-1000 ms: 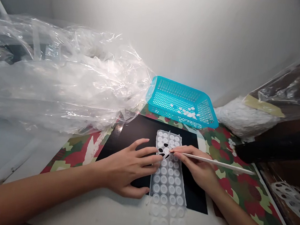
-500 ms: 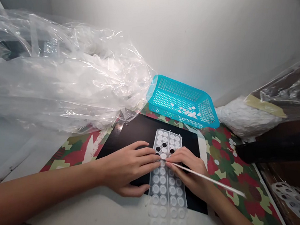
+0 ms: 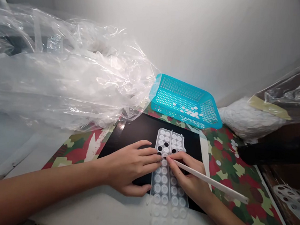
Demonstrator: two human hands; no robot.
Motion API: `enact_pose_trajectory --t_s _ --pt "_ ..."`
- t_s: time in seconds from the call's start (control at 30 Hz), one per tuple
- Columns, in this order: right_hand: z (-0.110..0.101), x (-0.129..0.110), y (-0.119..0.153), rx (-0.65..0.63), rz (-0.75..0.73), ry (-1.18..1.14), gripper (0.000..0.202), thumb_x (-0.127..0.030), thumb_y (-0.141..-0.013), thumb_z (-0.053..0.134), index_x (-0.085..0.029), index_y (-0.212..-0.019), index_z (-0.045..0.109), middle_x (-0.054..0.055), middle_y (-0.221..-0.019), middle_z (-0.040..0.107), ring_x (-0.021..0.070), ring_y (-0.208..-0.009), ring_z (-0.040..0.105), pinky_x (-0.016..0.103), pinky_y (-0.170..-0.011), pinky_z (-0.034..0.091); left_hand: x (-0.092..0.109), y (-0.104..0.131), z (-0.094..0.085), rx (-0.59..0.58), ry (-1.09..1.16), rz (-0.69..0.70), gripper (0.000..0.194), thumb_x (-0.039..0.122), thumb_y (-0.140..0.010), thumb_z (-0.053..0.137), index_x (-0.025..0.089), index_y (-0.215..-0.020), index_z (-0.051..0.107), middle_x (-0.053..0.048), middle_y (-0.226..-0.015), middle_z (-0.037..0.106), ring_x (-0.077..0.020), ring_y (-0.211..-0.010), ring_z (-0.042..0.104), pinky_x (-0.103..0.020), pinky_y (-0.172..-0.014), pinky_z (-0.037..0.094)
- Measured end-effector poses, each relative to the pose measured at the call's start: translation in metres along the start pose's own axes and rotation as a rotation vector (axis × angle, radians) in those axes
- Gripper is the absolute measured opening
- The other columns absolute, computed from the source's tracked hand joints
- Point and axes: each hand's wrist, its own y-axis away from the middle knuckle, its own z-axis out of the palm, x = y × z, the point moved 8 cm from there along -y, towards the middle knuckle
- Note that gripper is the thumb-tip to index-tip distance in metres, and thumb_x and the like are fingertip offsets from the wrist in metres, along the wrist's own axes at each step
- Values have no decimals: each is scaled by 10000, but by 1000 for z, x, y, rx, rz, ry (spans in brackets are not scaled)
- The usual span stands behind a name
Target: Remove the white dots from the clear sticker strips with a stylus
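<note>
A translucent sheet (image 3: 164, 189) with rows of round white pieces lies lengthwise in front of me, partly over a black mat (image 3: 135, 127). Several of its circles near the far end look black. My left hand (image 3: 128, 166) rests palm down with fingers stretched and apart, fingertips touching the sheet's left side. Between its thumb and fingers, my right hand (image 3: 193, 177) pinches a long, flat white stick (image 3: 214, 183). The stick's near end points at a circle in the middle of the sheet, close to my left fingertips. Its tip is too small to make out.
Beyond the mat stands a blue plastic basket (image 3: 186, 119) holding several small white discs (image 3: 192, 112). A large clear plastic bag (image 3: 71, 81) bulges on the left. Another bag with white contents (image 3: 249, 117) sits at right, near a black object (image 3: 275, 151) and loose perforated white scraps (image 3: 293, 202).
The stick in my right hand has turned and now shows a broader side. My left hand stays almost in place on the sheet. The whole view has shifted slightly.
</note>
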Motion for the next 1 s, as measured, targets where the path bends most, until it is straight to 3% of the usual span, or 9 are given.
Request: enact_pose_trajectory --t_s 0.37,0.6,1.0 --pt "1 -10 0 16 -53 63 105 -191 -906 524 -196 -848 611 21 -715 623 141 -632 594 242 -577 454 -2 -1 6 -74 34 -20 362 387 -837 475 148 -1094 563 -78 -1194 613 -230 -1073 543 -416 -1086 230" --pt "2 -15 -1 -11 -85 80 141 -180 -916 496 -192 -819 598 21 -685 587 137 -615 567 240 -573 446 -5 -1 5 -73 19 -66 389 429 -824 502 180 -1117 558 -82 -1342 517 -268 -1248 418 -443 -1120 149" --pt "2 -15 0 -67 -134 47 128 -127 -908 494 -177 -839 590 16 -687 544 134 -625 513 257 -594 420 -6 -1 7 -85 44 -78 386 421 -821 510 185 -1122 561 -70 -1342 519 -257 -1205 462 -453 -1121 129"
